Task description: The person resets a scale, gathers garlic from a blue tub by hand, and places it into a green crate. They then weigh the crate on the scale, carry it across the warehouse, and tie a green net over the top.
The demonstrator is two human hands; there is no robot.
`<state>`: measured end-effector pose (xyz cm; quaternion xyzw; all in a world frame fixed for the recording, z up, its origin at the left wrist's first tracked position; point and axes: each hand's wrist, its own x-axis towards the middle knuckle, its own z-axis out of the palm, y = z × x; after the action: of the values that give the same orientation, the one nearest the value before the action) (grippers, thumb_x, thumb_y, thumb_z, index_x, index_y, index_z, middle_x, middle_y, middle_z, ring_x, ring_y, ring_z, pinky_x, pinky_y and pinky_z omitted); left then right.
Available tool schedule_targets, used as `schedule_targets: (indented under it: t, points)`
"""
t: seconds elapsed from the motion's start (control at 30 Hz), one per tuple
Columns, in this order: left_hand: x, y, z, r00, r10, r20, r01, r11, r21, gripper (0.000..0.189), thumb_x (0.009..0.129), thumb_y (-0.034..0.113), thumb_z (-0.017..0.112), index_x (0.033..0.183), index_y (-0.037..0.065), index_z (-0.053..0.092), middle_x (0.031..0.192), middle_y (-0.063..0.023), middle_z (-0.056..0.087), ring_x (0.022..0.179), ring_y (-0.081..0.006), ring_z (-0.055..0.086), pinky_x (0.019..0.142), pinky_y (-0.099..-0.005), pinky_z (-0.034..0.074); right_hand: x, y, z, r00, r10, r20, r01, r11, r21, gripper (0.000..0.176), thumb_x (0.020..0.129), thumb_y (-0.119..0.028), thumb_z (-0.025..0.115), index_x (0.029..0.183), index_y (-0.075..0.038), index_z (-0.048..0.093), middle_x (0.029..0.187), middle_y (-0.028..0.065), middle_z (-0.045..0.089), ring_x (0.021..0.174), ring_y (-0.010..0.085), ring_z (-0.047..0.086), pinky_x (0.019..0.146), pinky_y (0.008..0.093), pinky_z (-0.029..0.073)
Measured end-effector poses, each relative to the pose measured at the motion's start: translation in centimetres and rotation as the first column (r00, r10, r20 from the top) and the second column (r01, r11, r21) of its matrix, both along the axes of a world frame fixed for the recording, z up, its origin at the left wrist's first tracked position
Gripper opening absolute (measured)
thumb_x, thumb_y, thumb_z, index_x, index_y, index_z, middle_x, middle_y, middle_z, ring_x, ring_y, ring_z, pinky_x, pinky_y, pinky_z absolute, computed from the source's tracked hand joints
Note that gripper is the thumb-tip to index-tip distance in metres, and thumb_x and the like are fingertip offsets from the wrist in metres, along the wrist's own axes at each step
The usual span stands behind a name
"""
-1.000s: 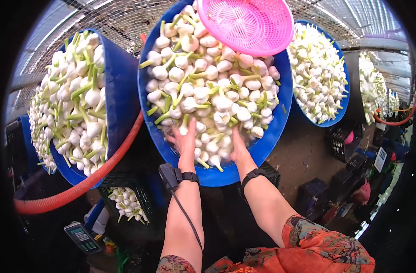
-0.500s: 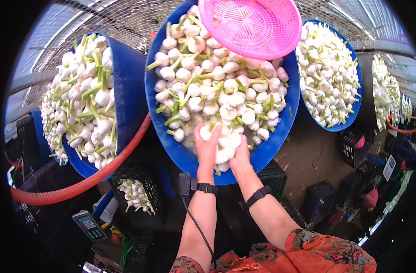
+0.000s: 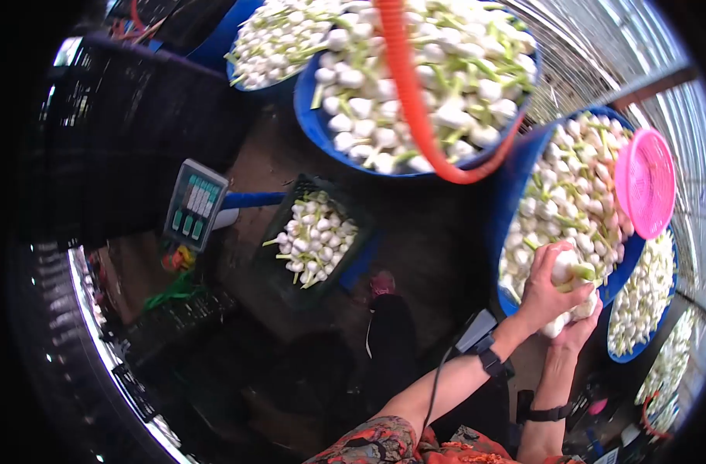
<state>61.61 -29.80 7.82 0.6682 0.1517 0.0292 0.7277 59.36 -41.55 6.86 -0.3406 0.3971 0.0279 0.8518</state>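
Note:
Several white garlic bulbs [image 3: 565,268] with short green stems are held between my two hands, over the near edge of a blue tub [image 3: 515,209] full of garlic. My left hand [image 3: 550,292] curls its fingers round the bulbs from the left and above. Lower down, my right hand [image 3: 583,329] is wrapped round them from below and the right, some fingers hidden behind the bulbs. A pink plastic basket [image 3: 646,184] lies on the right part of the tub.
A dark crate [image 3: 279,255] on the floor holds more garlic. Left of it stands a scale display [image 3: 195,206]. Further blue tubs of garlic stand at the top [image 3: 314,124] and right [image 3: 617,352]. A red hose [image 3: 411,100] crosses the top tub.
The view has swung to the left, so the tub and basket now appear at the right. My hands have lifted bulbs up from inside the tub to its edge.

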Motion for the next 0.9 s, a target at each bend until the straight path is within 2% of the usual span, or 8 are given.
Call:
schedule_targets:
  t: [0.27,0.43,0.53,0.6,0.67,0.73,0.8,0.9]
  points:
    - [-11.8,30.6,-2.2,0.821,0.571,-0.027,-0.571,0.819,-0.055,0.069,0.076,0.026,0.076,0.129,0.008,0.036,0.121,-0.0115,0.044,0.108,-0.0221,0.048,0.091,-0.0355,0.045,-4.0,32.8,-2.9,0.893,0.447,-0.048,-0.443,0.893,0.081,0.020,0.088,-0.022,0.059,0.100,-0.005,0.060,0.098,0.0079,0.064,0.091,0.0208,0.062,0.083,0.0351,0.051]
    - [-19.8,45.0,-10.7,0.573,0.766,-0.292,-0.819,0.546,-0.176,0.067,0.082,0.032,0.072,0.134,0.012,0.034,0.118,-0.0101,0.048,0.107,-0.0207,0.049,0.091,-0.0344,0.045,-9.7,49.6,-14.6,0.735,0.664,-0.139,-0.666,0.745,0.031,0.020,0.083,-0.022,0.067,0.094,-0.006,0.064,0.087,0.0030,0.064,0.081,0.0148,0.061,0.075,0.0295,0.049]
    - [-26.3,50.8,-22.6,0.358,0.721,-0.594,-0.714,0.621,0.324,0.064,0.077,0.042,0.073,0.125,0.009,0.047,0.129,-0.0207,0.040,0.114,-0.0296,0.048,0.092,-0.0406,0.044,-11.0,52.4,-20.7,0.308,0.880,-0.363,-0.844,0.076,-0.531,0.049,0.074,-0.030,0.074,0.116,-0.010,0.060,0.104,0.0128,0.065,0.098,0.0235,0.062,0.086,0.0327,0.048]
    - [-29.2,53.0,-25.8,0.369,0.805,-0.463,-0.318,0.578,0.752,0.053,0.073,0.035,0.073,0.115,0.008,0.057,0.131,-0.0197,0.041,0.121,-0.0350,0.043,0.100,-0.0441,0.038,-10.7,53.9,-22.1,0.215,0.870,-0.445,-0.707,-0.176,-0.685,0.061,0.069,-0.029,0.075,0.125,-0.014,0.055,0.127,0.0207,0.053,0.117,0.0327,0.053,0.097,0.0388,0.043]
    - [-29.0,54.7,-28.0,0.577,0.752,-0.318,-0.244,0.530,0.812,0.053,0.070,0.030,0.075,0.115,0.008,0.058,0.132,-0.0172,0.043,0.124,-0.0335,0.040,0.105,-0.0432,0.032,-9.9,56.1,-23.2,-0.036,0.873,-0.487,-0.260,-0.479,-0.838,0.067,0.067,-0.026,0.074,0.129,-0.015,0.052,0.141,0.0222,0.039,0.128,0.0394,0.040,0.106,0.0440,0.033]
    - [-27.1,56.8,-29.3,0.794,0.595,-0.126,-0.234,0.490,0.840,0.060,0.069,0.027,0.077,0.122,0.009,0.056,0.137,-0.0141,0.042,0.129,-0.0340,0.036,0.109,-0.0474,0.026,-9.6,59.3,-24.2,-0.234,0.808,-0.540,-0.029,-0.561,-0.827,0.068,0.068,-0.025,0.074,0.131,-0.015,0.050,0.144,0.0223,0.033,0.134,0.0400,0.030,0.110,0.0456,0.027]
    - [-25.0,57.9,-29.7,0.773,0.442,-0.455,0.131,0.591,0.796,0.083,0.065,0.035,0.078,0.138,0.019,0.041,0.148,-0.0081,0.031,0.140,-0.0338,0.018,0.107,-0.0655,0.016,-9.5,61.8,-27.7,-0.355,0.679,-0.643,0.313,-0.562,-0.766,0.078,0.067,-0.028,0.076,0.138,-0.023,0.042,0.152,0.0173,0.021,0.138,0.0399,0.022,0.107,0.0592,0.024]
    - [-25.5,56.0,-29.0,0.697,0.361,-0.619,0.223,0.711,0.667,0.091,0.065,0.042,0.078,0.143,0.029,0.033,0.154,-0.0105,0.018,0.142,-0.0354,0.012,0.100,-0.0738,0.016,-8.4,60.5,-28.2,-0.416,0.418,-0.807,0.388,-0.721,-0.574,0.077,0.065,-0.034,0.078,0.135,-0.030,0.043,0.151,0.0144,0.022,0.136,0.0395,0.027,0.100,0.0672,0.026]
